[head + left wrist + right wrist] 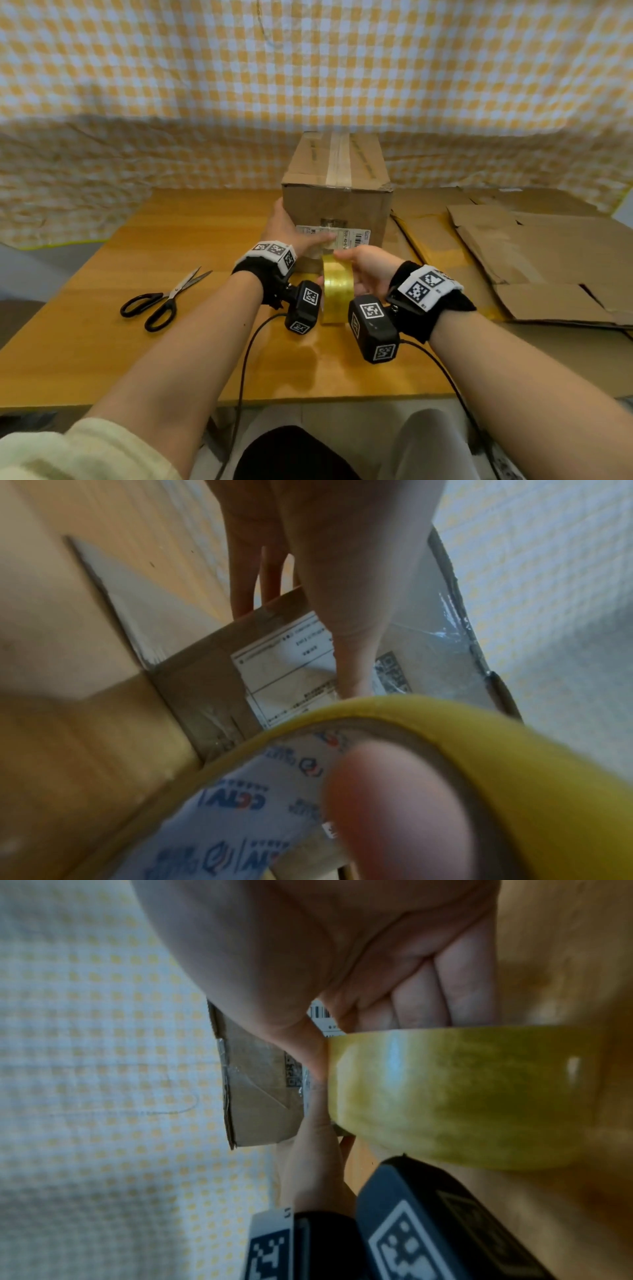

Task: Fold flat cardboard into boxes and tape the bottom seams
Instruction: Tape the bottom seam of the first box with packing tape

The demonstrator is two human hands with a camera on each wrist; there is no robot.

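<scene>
Both hands work at the box [337,192]: left hand [291,229] flat against it, right hand [368,267] gripping the tape roll [337,291].

On the wooden table [102,349] we see 1 pair of black-handled scissors [161,301], lying flat on the left side with the blades slightly parted and pointing away toward the far right. Behind the table we see a yellow-and-white checked cloth [171,85] hanging as a backdrop, its lower part creased and rumpled where it meets the tabletop. We also see 2 black cables [239,387] running over the table's near edge and down toward the floor. At the bottom left we make out a pale cream sleeve [68,455].
</scene>
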